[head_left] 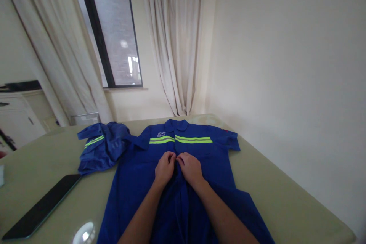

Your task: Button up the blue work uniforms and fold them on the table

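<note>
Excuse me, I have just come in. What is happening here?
A person's left hand and right hand sit close together at the front of a blue garment spread on the table, seeming to pinch its cloth below the bright stripes. To the left lies a crumpled second garment, with a dark flat object near it.

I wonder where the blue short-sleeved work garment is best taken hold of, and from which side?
Probably by the front placket of the blue short-sleeved work garment, below the yellow-green stripes, coming from the near side: it lies spread with its collar at the far end, so this central strip runs towards the person. The left hand and right hand pinch it there.
</note>
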`<move>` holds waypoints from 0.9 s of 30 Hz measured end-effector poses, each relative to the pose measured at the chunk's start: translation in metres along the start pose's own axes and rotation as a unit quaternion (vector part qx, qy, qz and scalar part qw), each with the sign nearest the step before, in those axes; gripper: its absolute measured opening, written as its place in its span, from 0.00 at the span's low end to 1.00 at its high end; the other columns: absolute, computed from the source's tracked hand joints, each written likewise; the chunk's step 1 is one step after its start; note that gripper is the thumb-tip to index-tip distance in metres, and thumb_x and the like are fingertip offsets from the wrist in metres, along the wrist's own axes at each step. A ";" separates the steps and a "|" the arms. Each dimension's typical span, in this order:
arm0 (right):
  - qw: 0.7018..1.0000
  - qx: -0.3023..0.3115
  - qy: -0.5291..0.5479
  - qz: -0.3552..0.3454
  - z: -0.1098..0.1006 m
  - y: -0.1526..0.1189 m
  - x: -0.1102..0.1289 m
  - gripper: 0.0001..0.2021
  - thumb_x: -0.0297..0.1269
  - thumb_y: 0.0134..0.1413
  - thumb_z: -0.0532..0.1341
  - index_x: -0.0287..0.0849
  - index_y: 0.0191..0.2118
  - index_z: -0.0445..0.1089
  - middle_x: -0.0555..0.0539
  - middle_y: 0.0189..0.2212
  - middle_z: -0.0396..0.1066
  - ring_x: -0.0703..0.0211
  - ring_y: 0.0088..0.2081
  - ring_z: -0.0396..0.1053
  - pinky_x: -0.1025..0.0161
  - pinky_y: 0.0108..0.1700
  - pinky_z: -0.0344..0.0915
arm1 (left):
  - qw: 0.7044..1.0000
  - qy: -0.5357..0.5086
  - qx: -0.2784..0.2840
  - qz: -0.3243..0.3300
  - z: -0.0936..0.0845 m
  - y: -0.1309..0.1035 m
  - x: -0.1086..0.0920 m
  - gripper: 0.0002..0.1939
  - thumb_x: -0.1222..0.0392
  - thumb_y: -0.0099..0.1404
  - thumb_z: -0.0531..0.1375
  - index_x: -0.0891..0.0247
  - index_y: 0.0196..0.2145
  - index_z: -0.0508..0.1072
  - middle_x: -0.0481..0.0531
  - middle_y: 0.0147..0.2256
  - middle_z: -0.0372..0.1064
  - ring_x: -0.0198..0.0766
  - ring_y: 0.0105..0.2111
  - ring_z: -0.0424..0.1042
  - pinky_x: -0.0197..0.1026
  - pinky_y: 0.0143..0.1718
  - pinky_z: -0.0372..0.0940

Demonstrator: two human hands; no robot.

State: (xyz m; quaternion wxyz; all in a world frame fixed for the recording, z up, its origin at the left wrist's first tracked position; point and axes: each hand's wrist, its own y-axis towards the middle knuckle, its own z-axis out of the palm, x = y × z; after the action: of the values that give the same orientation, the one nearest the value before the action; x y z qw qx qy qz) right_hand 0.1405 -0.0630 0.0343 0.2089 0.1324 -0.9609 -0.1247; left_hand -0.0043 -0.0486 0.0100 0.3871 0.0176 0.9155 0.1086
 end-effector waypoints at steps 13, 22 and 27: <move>0.993 -0.004 0.041 0.109 -0.005 -0.008 -0.007 0.22 0.31 0.66 0.50 0.56 0.60 0.66 0.48 0.45 0.77 0.54 0.44 0.75 0.62 0.40 0.60 | 0.973 0.177 0.059 0.139 0.008 -0.026 -0.012 0.23 0.60 0.71 0.51 0.61 0.61 0.69 0.56 0.67 0.60 0.48 0.69 0.55 0.56 0.70 0.46; 0.999 0.008 0.012 0.050 -0.009 0.017 0.000 0.14 0.27 0.57 0.57 0.48 0.43 0.77 0.44 0.47 0.74 0.49 0.52 0.68 0.54 0.53 0.57 | 0.921 0.302 0.170 0.177 -0.018 -0.049 -0.048 0.22 0.61 0.62 0.58 0.66 0.53 0.77 0.67 0.57 0.71 0.58 0.55 0.70 0.55 0.55 0.64; 0.996 0.030 0.072 0.047 0.009 0.027 -0.009 0.10 0.31 0.59 0.60 0.45 0.42 0.77 0.45 0.45 0.75 0.56 0.46 0.72 0.64 0.48 0.62 | 0.939 0.284 0.129 0.145 -0.029 -0.043 -0.052 0.14 0.58 0.69 0.52 0.59 0.39 0.78 0.56 0.42 0.78 0.47 0.44 0.76 0.45 0.45 0.67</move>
State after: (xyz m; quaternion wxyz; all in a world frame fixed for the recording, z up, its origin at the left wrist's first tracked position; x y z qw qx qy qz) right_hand 0.1396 -0.0330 0.0313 0.2788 0.1021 -0.9519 -0.0763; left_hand 0.0136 -0.1016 0.0574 0.0855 0.1689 0.9809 0.0449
